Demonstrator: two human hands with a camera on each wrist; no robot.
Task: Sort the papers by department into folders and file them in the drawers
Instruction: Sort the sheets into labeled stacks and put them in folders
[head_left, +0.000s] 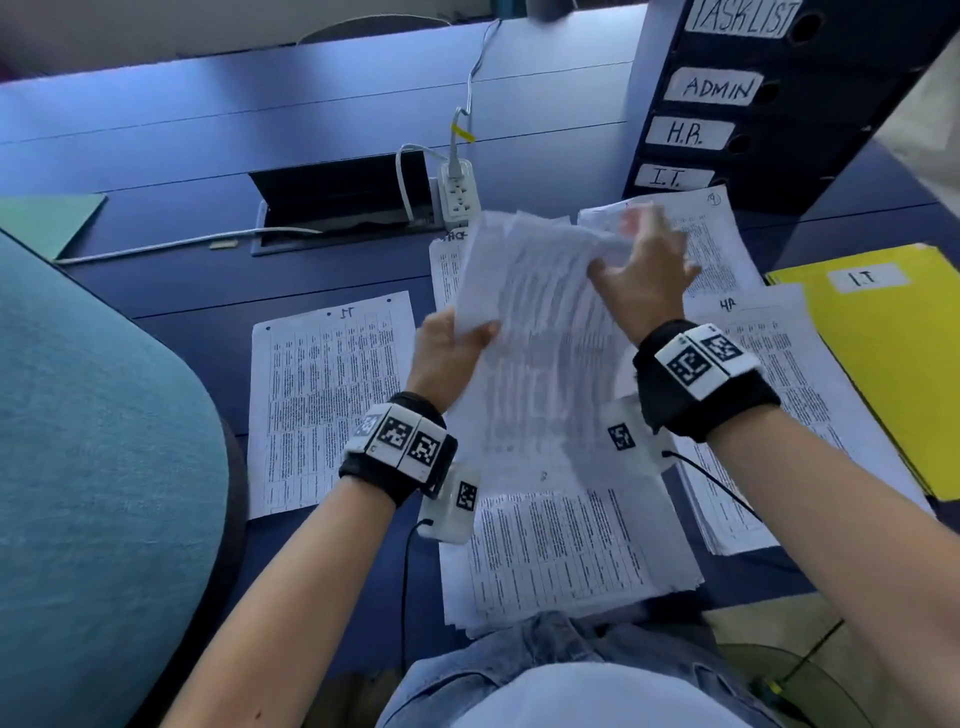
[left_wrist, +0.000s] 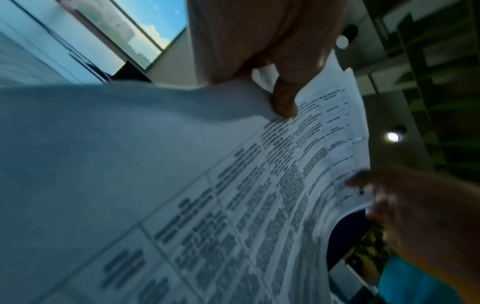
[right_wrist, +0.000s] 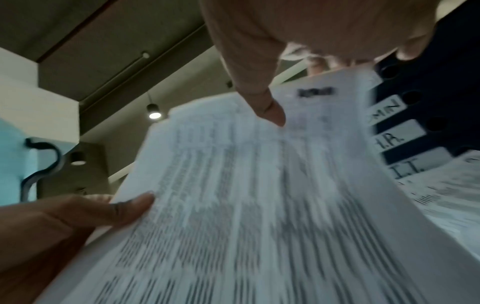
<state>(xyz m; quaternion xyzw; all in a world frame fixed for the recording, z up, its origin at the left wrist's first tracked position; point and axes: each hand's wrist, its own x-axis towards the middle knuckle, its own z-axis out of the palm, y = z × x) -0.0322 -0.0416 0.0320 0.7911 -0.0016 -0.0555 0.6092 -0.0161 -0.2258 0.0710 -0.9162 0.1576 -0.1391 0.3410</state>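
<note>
A sheaf of printed papers (head_left: 540, 332) is lifted off the desk between both hands. My left hand (head_left: 452, 353) pinches its left edge, thumb (left_wrist: 284, 98) on the printed face. My right hand (head_left: 644, 275) grips the sheaf's top right part, thumb (right_wrist: 267, 105) pressed on the page. The sheaf (right_wrist: 259, 195) looks blurred. Under it lies a thick stack (head_left: 566, 561) at the desk's near edge. A single sheet marked IT (head_left: 327, 405) lies to the left, and an HR pile (head_left: 769, 395) to the right. A yellow folder labelled IT (head_left: 893, 353) lies at far right.
A dark drawer unit (head_left: 789, 93) with labels TASKLIST, ADMIN, H.R. and I.T. stands at back right. A power strip (head_left: 457, 192) and open cable hatch (head_left: 343, 202) sit mid-desk. A green folder (head_left: 47, 218) lies far left, beside a teal chair back (head_left: 93, 441).
</note>
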